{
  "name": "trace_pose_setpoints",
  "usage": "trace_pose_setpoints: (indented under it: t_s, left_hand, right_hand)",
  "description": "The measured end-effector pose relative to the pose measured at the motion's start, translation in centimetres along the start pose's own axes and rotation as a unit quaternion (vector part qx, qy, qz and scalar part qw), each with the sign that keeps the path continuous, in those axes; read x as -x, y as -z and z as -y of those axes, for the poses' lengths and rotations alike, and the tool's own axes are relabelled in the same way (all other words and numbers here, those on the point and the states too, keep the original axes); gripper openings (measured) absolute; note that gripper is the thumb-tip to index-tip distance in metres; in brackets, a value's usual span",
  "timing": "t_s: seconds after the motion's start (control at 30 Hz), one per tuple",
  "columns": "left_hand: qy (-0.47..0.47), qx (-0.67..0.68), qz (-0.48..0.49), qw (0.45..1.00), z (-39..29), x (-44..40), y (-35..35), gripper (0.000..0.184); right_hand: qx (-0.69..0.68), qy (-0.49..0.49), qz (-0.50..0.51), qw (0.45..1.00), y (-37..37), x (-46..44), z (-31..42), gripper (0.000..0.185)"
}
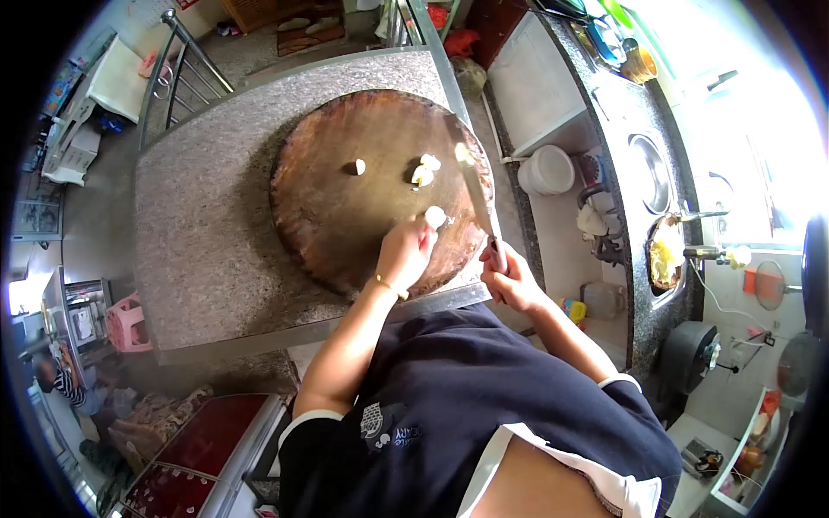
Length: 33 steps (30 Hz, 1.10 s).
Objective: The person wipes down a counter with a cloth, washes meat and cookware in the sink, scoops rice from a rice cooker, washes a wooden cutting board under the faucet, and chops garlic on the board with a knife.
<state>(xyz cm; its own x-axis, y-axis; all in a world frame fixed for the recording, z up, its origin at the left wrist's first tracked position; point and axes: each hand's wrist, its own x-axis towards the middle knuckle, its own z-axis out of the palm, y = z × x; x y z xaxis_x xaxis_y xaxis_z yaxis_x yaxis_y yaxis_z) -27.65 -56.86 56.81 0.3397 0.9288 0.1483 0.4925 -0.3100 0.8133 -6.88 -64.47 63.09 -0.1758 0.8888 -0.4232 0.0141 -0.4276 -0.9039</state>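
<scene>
A round wooden chopping board (345, 207) lies on the stone counter. Over its near edge, my left hand (410, 250) pinches a small white piece (435, 217) that looks like garlic. My right hand (511, 276) is closed round the handle of a knife (473, 186), whose blade points away over the board's right edge. Beyond my left hand, a few pale yellow-white pieces (422, 175) sit together on the board. One more white piece (359, 167) lies apart, left of them.
The grey stone counter (199, 233) extends to the left of the board. A white bucket (548, 170) stands at the right below a worktop with a sink (648, 173). Metal railing (192, 56) rises at the upper left. Another person (69, 380) is far left.
</scene>
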Motion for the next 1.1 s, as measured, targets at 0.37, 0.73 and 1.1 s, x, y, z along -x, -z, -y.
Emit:
trace_pose_setpoints:
  t_s: [0.37, 0.73, 1.1]
  left_hand:
    - [0.002, -0.188, -0.016, 0.982, 3.0, -5.6, 5.6, 0.017]
    - [0.070, -0.023, -0.265, 0.962, 0.4, 3.9, 7.3, 0.017]
    - [0.099, 0.090, -0.321, 0.937, 1.5, 6.4, 6.5, 0.017]
  right_hand:
    - [0.172, -0.044, 0.048, 0.983, 2.6, 2.2, -1.5, 0.030]
    - [0.488, 0.168, -0.153, 0.843, 0.7, 2.0, -3.4, 0.035]
    - [0.406, 0.008, 0.096, 0.909, 1.1, 0.7, -1.1, 0.031]
